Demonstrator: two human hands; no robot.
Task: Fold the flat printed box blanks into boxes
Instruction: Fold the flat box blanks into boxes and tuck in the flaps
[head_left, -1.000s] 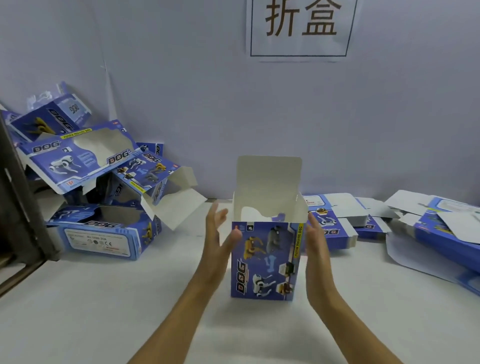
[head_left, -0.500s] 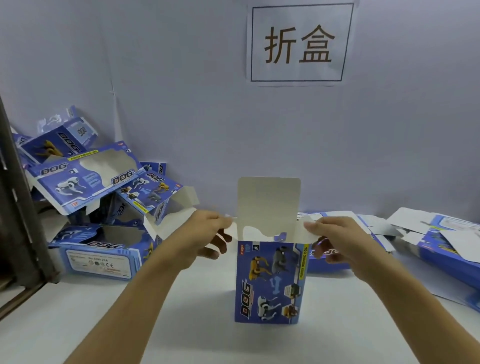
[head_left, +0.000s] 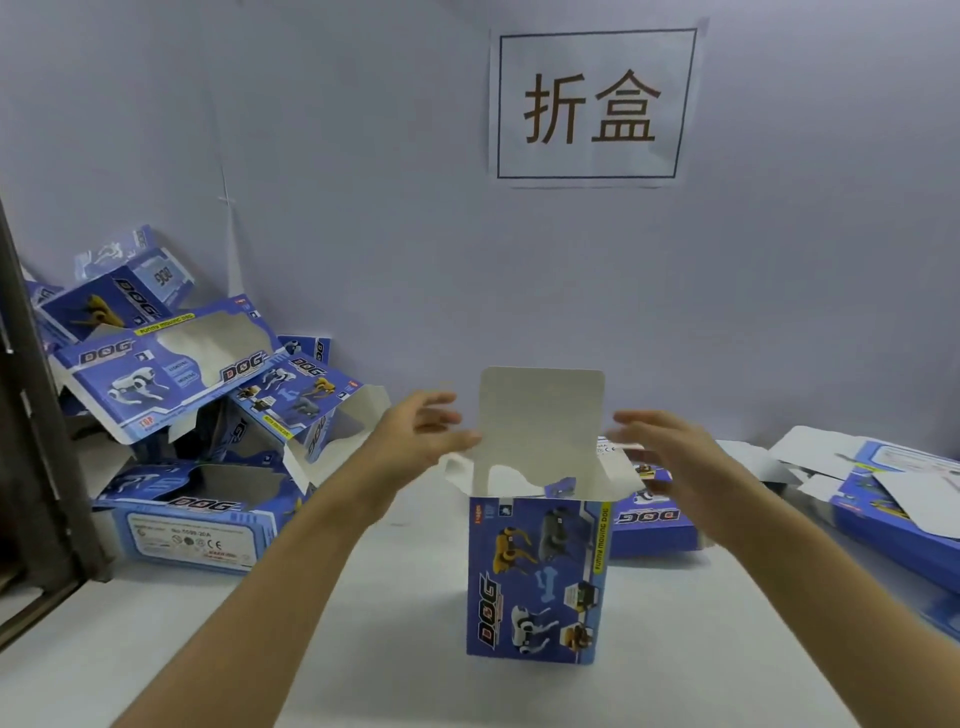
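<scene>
A blue printed "DOG" box (head_left: 537, 582) stands upright on the white table, its top open. Its white lid flap (head_left: 543, 415) sticks straight up at the back, and small side flaps splay out left and right. My left hand (head_left: 421, 434) hovers at the left side flap with fingers loosely spread, fingertips near the lid's edge. My right hand (head_left: 660, 449) is at the right side flap, fingers relaxed and blurred. Neither hand grips anything that I can see.
A heap of folded blue boxes (head_left: 171, 395) lies at the left against the wall. Flat blanks (head_left: 898, 493) lie at the right, and one more box (head_left: 654, 525) sits behind the upright one. A dark frame (head_left: 31, 415) borders the left edge. A paper sign (head_left: 592, 104) hangs on the wall.
My hands rose from the box's sides to its top, pinched the side flaps, and now have spread open beside them. The box has stayed upright in place.
</scene>
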